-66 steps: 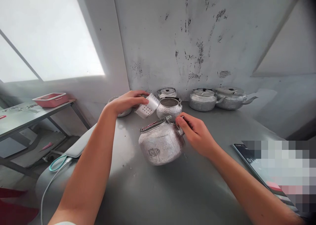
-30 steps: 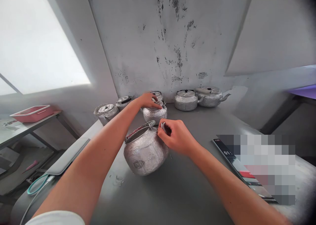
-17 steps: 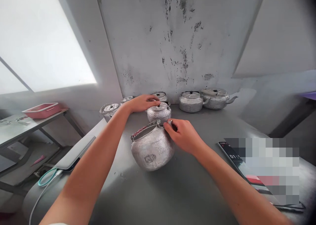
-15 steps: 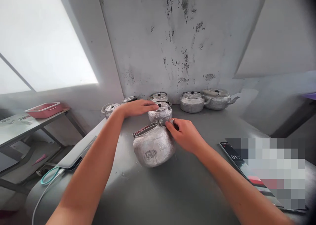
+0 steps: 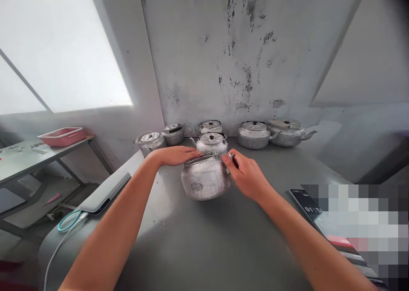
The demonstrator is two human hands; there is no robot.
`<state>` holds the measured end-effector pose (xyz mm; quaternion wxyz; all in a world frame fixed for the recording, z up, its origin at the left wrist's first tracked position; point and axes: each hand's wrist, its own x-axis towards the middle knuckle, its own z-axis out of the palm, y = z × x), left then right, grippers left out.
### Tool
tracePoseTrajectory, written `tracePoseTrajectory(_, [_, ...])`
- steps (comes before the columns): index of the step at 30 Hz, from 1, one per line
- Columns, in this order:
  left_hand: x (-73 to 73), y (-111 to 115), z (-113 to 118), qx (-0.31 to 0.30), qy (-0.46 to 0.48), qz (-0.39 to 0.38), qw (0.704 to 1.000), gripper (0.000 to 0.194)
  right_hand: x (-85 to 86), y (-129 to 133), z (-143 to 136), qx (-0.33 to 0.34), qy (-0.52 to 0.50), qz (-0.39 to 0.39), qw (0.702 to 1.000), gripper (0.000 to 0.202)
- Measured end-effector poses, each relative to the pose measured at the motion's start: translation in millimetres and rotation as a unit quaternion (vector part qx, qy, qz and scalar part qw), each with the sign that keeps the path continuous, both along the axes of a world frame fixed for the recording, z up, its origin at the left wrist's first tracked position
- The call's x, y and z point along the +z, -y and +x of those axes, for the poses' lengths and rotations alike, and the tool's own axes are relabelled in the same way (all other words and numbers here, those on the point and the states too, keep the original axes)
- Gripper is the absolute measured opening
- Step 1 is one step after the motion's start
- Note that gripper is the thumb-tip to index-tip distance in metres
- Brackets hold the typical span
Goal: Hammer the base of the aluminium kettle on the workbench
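Note:
A dented silver kettle [image 5: 204, 180] without a visible lid is tilted slightly above the grey table, close in front of me. My right hand [image 5: 247, 174] is closed around a pale metal part on its right side, by the rim; whether this is the spout or a handle fitting I cannot tell. Fingers outstretched, my left hand [image 5: 175, 155] lies palm down at the far left of the rim, its fingertips close to the wrapped handle folded there. Just behind stands a lidded kettle [image 5: 211, 142] with a black knob, its lower part hidden.
More lidded kettles line the wall: a small kettle [image 5: 150, 142], a black-handled kettle [image 5: 173, 133], a wide kettle [image 5: 254, 134] and a long-spouted kettle [image 5: 287, 133]. At left lies a power bank [image 5: 105, 191] with a cable; at right, a phone [image 5: 306, 206]. A pink basket [image 5: 62, 136] sits on another table.
My left hand has come down and nearer, from over the lid of the kettle behind to the front kettle's rim. The front kettle has turned more level, still in my right hand.

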<state>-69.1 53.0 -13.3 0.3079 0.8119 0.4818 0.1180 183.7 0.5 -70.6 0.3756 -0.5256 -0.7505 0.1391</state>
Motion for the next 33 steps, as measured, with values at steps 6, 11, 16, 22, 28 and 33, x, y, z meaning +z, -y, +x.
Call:
tracePoseTrajectory(6, [-45.4,4.7,-19.1,0.122,0.148,-0.007,0.981,0.062,0.0,4.1,-3.2,0.028,0.008,-0.002,1.000,0.029])
tracePoseTrajectory(11, [-50.3,21.6,-18.3,0.111,0.225,-0.053,0.967,0.060,-1.0,4.5,-1.5,0.054,-0.016,0.000,0.998,0.030])
tracePoseTrajectory(16, [-43.5,26.9,-15.7,0.090,0.335,-0.164,0.923,0.057,-4.5,-0.5,-0.2,0.051,-0.053,0.019,0.997,0.032])
tracePoseTrajectory(22, [-43.8,26.7,-16.2,0.100,0.353,-0.184,0.912,0.062,-5.6,-4.4,1.2,0.003,-0.056,0.033,0.998,0.035])
tracePoseTrajectory(28, [-39.9,26.9,-17.9,0.102,0.301,-0.125,0.940,0.064,-10.9,-11.8,5.7,-0.066,-0.010,-0.006,0.998,0.037])
tracePoseTrajectory(33, [-35.6,30.6,-17.4,0.109,0.252,-0.077,0.958,0.065,-16.3,-17.7,8.4,-0.072,0.043,-0.093,0.992,0.039])
